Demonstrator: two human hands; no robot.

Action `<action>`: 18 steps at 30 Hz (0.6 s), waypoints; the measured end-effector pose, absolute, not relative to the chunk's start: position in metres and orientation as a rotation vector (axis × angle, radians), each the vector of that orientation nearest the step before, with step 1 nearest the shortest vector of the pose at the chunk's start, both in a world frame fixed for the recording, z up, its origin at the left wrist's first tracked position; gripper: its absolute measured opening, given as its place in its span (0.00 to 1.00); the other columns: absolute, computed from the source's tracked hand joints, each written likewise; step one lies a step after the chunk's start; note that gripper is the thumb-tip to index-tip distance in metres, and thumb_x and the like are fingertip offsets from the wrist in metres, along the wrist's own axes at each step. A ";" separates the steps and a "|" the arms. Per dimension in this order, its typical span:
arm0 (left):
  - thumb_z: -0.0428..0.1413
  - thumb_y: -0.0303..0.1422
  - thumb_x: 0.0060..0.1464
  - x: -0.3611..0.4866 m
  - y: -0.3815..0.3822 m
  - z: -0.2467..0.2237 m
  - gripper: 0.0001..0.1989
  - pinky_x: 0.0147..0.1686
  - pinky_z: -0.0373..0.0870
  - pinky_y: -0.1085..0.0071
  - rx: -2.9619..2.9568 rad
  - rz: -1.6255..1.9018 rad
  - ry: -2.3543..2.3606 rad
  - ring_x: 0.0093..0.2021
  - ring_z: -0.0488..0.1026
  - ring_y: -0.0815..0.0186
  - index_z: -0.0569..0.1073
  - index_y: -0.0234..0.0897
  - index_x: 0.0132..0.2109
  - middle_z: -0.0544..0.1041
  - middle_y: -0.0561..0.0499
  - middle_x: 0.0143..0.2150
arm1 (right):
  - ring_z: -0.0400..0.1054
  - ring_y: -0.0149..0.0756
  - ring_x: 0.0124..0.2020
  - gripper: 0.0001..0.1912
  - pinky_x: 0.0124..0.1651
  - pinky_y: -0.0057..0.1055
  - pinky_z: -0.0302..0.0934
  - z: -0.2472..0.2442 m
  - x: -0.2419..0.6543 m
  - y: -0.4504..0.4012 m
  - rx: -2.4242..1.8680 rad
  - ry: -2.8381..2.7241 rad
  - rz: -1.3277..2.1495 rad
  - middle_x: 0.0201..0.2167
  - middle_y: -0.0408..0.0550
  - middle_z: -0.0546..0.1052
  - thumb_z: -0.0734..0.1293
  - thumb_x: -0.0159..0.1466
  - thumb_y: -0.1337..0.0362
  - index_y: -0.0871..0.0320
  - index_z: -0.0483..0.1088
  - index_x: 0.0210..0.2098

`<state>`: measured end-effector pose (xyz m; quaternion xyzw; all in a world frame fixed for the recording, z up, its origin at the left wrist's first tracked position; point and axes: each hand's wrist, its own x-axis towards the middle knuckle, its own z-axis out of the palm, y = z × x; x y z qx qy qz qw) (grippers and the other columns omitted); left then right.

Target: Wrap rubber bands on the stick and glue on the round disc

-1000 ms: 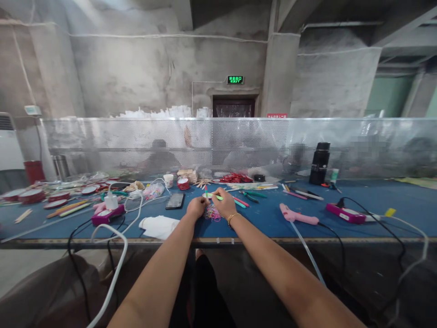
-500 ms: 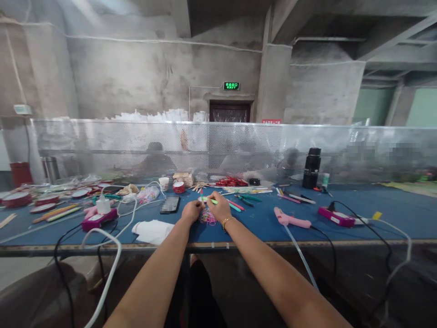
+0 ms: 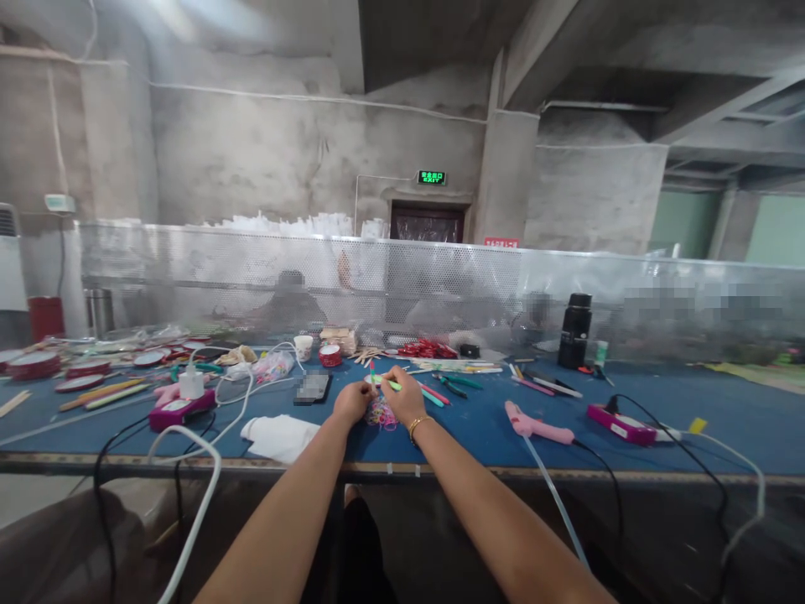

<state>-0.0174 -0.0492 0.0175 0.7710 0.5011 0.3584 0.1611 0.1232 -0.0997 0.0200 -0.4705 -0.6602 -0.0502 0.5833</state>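
Note:
My left hand (image 3: 353, 402) is closed, its fingertips at the lower end of a thin red-and-green stick (image 3: 372, 370) that stands upright between my hands. My right hand (image 3: 407, 398), with a bracelet at the wrist, pinches a light green pen-like stick (image 3: 392, 384) pointing toward the left fingers. The exact contact between the two sticks is too small to make out. Just below the fingers lies a tangled heap of small coloured bands (image 3: 382, 414) on the blue table (image 3: 465, 436). Pink and turquoise sticks (image 3: 433, 395) lie right beside my right hand.
A phone (image 3: 313, 387) and white cloth (image 3: 280, 438) lie to the left, near a purple power strip (image 3: 181, 409) with looping cables. At right are a pink glue gun (image 3: 537, 424), pliers (image 3: 454, 386), a black bottle (image 3: 574, 331) and another purple strip (image 3: 620, 423).
The view has tilted up slightly, so the scene sits lower. Both hands keep nearly the same pose and grip over the coloured bands.

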 end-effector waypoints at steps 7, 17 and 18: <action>0.55 0.35 0.53 -0.020 -0.049 0.017 0.09 0.26 0.53 0.75 2.205 1.016 1.468 0.27 0.64 0.71 0.76 0.36 0.29 0.73 0.53 0.25 | 0.68 0.36 0.31 0.05 0.37 0.29 0.58 0.022 0.121 -0.103 -1.116 -1.516 -0.087 0.26 0.42 0.74 0.59 0.58 0.62 0.54 0.64 0.27; 0.56 0.36 0.52 -0.022 -0.050 0.018 0.08 0.28 0.53 0.75 2.220 1.001 1.521 0.28 0.64 0.71 0.76 0.37 0.30 0.73 0.53 0.27 | 0.68 0.36 0.32 0.05 0.38 0.30 0.59 0.020 0.119 -0.100 -1.087 -1.508 -0.081 0.26 0.43 0.74 0.59 0.58 0.61 0.53 0.64 0.27; 0.56 0.36 0.52 -0.022 -0.050 0.018 0.08 0.28 0.53 0.75 2.219 1.003 1.521 0.27 0.64 0.70 0.76 0.37 0.30 0.73 0.53 0.27 | 0.68 0.36 0.32 0.05 0.38 0.30 0.59 0.020 0.119 -0.100 -1.088 -1.513 -0.081 0.26 0.43 0.74 0.59 0.58 0.61 0.53 0.64 0.27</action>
